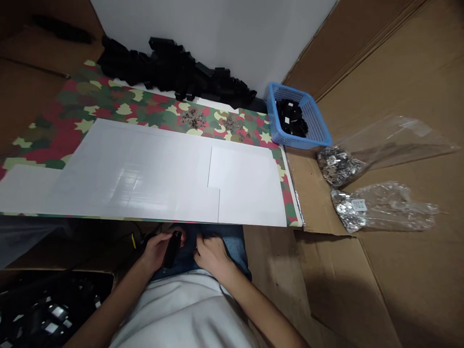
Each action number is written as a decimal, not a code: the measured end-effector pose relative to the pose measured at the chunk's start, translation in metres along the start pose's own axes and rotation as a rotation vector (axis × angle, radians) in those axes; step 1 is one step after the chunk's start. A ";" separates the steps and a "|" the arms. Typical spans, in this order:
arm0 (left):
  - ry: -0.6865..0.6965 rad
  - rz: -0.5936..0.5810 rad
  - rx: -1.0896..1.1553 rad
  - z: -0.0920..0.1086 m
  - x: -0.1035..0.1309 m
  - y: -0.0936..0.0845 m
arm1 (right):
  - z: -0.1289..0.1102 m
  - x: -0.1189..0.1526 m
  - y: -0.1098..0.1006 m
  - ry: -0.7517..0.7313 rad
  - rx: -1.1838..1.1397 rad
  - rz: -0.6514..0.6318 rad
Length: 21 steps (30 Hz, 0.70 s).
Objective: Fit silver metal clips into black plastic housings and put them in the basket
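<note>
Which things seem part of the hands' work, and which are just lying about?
Likely part of the work:
black piece in the left hand
heaped black parts
loose metal bits
bagged metal pieces
blue basket

Seemingly just lying about:
cardboard
dark object at top left

No lettering, brand, number or sign is legible. A small white label (359, 205) is present on the nearer clear plastic bag (398, 210); its faint marks are too small to read.
</note>
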State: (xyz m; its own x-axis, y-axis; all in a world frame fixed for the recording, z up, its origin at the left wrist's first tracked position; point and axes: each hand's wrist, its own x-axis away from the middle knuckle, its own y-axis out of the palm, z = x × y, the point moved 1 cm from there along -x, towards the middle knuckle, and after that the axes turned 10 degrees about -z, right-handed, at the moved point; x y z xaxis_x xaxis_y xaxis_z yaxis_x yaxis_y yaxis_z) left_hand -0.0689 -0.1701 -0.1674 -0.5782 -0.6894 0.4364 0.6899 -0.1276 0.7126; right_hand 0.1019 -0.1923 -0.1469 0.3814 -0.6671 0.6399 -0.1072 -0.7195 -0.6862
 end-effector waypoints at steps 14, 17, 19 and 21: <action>-0.124 -0.626 -0.446 0.032 0.012 0.022 | 0.008 0.053 -0.026 -0.120 -0.866 0.354; -0.115 -0.642 -0.482 0.035 0.012 0.029 | 0.003 0.056 -0.028 -0.189 -0.880 0.330; -0.086 -0.603 -0.454 0.036 0.011 0.031 | 0.005 0.057 -0.030 -0.245 -0.911 0.309; -0.064 -0.587 -0.426 0.037 0.011 0.032 | 0.011 0.060 -0.033 -0.276 -0.913 0.360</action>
State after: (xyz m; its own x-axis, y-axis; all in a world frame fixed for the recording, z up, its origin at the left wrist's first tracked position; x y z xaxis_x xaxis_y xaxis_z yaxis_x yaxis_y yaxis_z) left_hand -0.0694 -0.1558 -0.1195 -0.9205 -0.3806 0.0882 0.3602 -0.7393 0.5689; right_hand 0.1383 -0.2064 -0.0894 0.3739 -0.8884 0.2663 -0.8729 -0.4341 -0.2228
